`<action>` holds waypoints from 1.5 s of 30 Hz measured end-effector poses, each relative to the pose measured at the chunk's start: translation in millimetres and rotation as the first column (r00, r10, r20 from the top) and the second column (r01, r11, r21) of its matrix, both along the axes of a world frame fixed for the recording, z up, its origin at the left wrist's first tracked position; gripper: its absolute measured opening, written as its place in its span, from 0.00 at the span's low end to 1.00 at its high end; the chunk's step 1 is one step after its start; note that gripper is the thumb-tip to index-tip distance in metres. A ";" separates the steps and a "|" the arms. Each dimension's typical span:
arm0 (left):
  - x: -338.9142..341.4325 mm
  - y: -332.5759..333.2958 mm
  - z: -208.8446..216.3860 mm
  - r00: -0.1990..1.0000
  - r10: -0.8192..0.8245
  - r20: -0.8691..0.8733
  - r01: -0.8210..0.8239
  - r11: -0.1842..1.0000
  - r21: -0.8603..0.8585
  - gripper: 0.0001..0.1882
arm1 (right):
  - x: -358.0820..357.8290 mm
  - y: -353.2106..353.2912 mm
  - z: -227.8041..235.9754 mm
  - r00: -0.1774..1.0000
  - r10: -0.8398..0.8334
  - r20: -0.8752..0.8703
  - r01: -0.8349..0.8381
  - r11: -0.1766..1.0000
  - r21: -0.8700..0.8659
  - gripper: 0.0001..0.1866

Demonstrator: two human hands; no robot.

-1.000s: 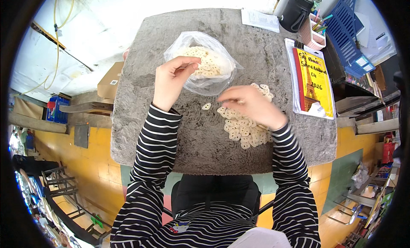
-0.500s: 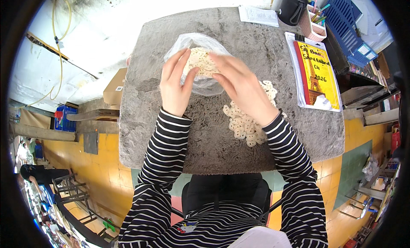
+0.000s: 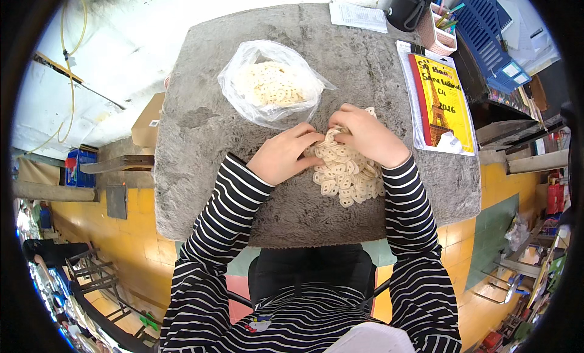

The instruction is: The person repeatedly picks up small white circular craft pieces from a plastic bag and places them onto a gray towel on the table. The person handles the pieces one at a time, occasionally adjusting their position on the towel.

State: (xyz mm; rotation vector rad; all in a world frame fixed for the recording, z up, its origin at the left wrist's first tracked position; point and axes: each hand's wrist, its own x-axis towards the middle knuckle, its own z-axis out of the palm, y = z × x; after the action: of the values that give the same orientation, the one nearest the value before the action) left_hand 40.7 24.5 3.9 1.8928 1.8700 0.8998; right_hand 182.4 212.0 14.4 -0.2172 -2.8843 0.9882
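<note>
A loose pile of small flat beige pieces with holes (image 3: 348, 178), rounded and triangular, lies on the grey furry table cover. At the pile's left far side is my left hand (image 3: 285, 152), its fingers and thumb curled round pieces at the edge. My right hand (image 3: 370, 134) comes over the pile's far right part, with bent fingers gathering pieces toward the left hand. Some fingertips are hidden among the pieces. Beyond my hands a clear plastic bag (image 3: 234, 70) lies with its mouth open, holding many similar pale pieces (image 3: 274, 84).
The grey furry cover (image 3: 201, 170) spreads over the table. At the right lie a yellow-and-red notebook (image 3: 441, 103) and papers. White sheets (image 3: 358, 17), a black container (image 3: 404, 7) and a pink pen basket (image 3: 437, 34) stand along the far right. A cardboard box (image 3: 147, 122) is left of the table.
Both hands have left the plastic bag and come nearer, to the pile of pieces. The bag now stands free of my hands, and the view has shifted slightly.
</note>
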 end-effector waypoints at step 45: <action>-22.4 -8.5 27.9 -0.426 0.082 0.901 0.104 0.994 -0.041 0.45 | -46.1 -28.4 78.5 0.893 -0.119 -0.435 0.004 0.967 -0.255 0.05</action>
State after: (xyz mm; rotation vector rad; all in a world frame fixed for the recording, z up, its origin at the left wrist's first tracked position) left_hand 18.3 16.0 31.8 0.1913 0.4948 1.5513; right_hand 136.3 183.6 92.9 -0.0808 -2.3237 1.2038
